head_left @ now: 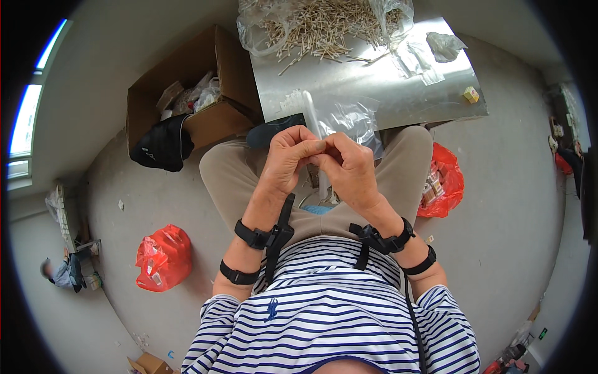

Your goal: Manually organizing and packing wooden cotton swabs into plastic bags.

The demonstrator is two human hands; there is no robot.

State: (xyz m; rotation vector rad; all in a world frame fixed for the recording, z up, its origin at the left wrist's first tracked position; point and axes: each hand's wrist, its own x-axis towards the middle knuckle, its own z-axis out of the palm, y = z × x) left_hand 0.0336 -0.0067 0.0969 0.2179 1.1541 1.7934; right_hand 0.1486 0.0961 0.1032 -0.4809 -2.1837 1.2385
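Observation:
Above my lap, my left hand (288,156) and my right hand (350,167) meet, thumbs and fingertips pinched together. Whatever lies between the fingertips is too small or hidden to make out. Just beyond them a clear plastic bag (349,115) lies over the near edge of a shiny metal table (367,78). A white bar-like piece (311,112) runs along the bag's left side and passes behind my hands. Farther back on the table, a heap of short pale sticks (321,28) spills out of an opened clear plastic bag (265,37).
An open cardboard box (187,75) with plastic packages stands left of the table, a black cloth (163,146) over its edge. Red plastic bags sit on the floor, left (163,257) and right (450,181). A small yellow box (471,95) rests at the table's right corner. Another person (62,272) is far left.

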